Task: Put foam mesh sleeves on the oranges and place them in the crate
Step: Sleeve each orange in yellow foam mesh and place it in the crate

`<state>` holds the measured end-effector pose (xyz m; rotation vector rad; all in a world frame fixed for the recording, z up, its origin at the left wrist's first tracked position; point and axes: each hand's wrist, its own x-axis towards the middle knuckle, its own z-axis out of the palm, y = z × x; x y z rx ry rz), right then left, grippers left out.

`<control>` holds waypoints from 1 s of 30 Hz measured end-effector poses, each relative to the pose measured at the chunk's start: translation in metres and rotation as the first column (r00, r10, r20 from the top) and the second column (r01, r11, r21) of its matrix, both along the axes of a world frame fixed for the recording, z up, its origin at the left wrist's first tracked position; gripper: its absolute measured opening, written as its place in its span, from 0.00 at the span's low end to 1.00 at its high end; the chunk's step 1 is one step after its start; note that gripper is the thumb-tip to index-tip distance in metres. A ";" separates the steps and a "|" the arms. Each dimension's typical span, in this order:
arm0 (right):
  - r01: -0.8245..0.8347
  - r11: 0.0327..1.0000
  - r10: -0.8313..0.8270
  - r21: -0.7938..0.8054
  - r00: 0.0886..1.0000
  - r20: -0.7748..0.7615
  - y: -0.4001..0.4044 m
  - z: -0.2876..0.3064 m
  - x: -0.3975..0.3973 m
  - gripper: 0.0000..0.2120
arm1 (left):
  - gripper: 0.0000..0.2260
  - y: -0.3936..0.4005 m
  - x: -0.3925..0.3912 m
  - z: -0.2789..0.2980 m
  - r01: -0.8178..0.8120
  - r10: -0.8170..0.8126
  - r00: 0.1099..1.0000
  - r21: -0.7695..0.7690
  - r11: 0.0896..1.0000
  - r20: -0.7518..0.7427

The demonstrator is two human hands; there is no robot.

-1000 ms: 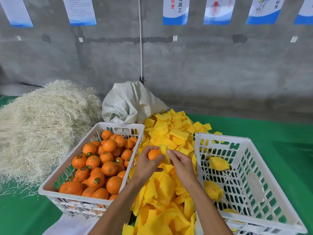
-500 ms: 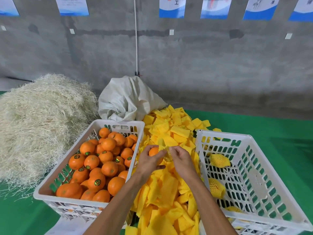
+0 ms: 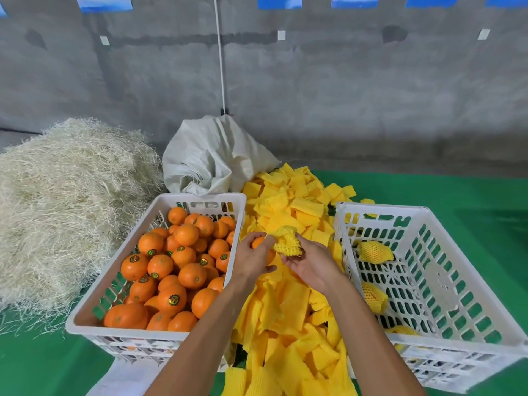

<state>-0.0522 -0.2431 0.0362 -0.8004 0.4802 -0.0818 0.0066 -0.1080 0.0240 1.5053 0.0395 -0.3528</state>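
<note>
Left hand curled round a bare orange, held over the pile of yellow foam sleeves between the two crates. Right hand just beside it, fingers pinching a crumpled yellow mesh sleeve that touches the orange at its right side; not yet pulled over the fruit. Left crate white, packed with oranges, many bearing small round dark stickers with gold and green, print too small to read. Right crate white, slotted, holding sleeved oranges on its floor. Behind, a heap of pale straw and a grey-white sack. Blue-edged posters cut off at top of wall, no writing legible. Green cloth underneath.
</note>
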 end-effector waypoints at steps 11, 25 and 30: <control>-0.176 0.848 0.148 -0.500 0.984 -0.096 -0.004 -0.002 -0.013 0.31 | 0.10 0.001 0.003 0.004 0.027 -0.037 0.938 -0.034 0.999 -0.345; 0.188 0.981 -0.183 0.057 0.980 -0.082 -0.009 -0.008 0.002 0.15 | 0.15 0.002 0.001 -0.011 -0.029 -0.063 0.939 0.259 0.965 0.339; 0.031 0.997 -0.025 0.070 0.996 -0.087 -0.006 -0.008 -0.004 0.17 | 0.06 0.004 0.001 -0.006 0.010 -0.011 0.998 0.029 1.000 0.058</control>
